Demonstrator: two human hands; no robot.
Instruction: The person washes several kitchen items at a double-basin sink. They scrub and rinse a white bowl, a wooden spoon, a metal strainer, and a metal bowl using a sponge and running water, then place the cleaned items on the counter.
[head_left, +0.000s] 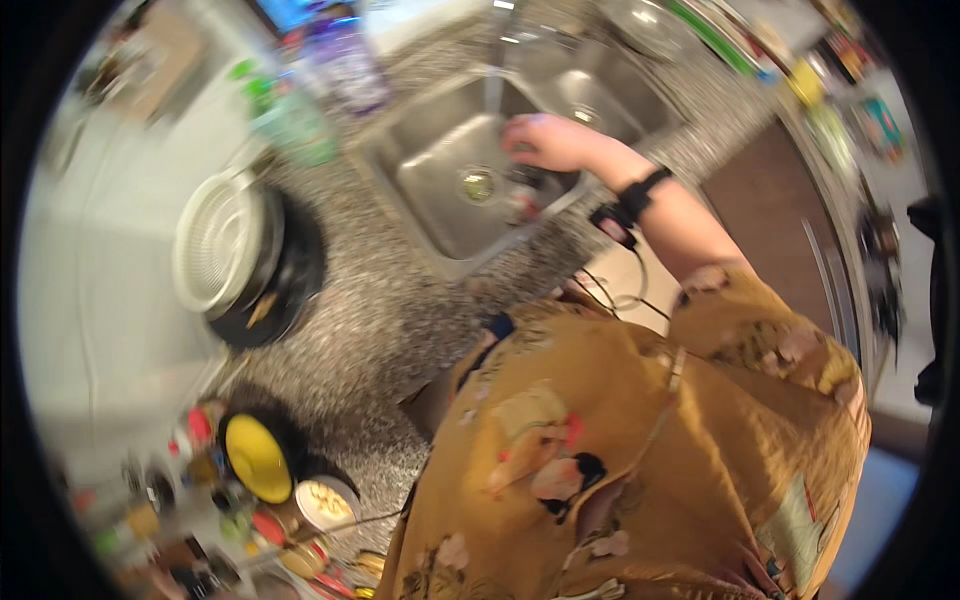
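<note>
My right hand (544, 142) hangs over the double stainless steel sink (442, 161), near the divider between its basins. Its fingers are curled, and blur hides whether anything is between them. Just below the fingers, a dark item (527, 177) and a blurred red-and-white item (523, 204) show in the larger basin. Left of them is that basin's drain (478, 184), with something yellow-green in it. Behind the hand is the faucet (495, 71); a water stream cannot be made out. A black strap with a small device (615, 226) circles my right wrist. My left hand is out of view.
On the granite counter (352, 277) stand a white colander (221, 240) over a dark pan, a light green bottle (296, 131) and a purple bottle (345, 64). A yellow bowl (257, 457), a white bowl of pale pieces (326, 504) and jars crowd the lower left.
</note>
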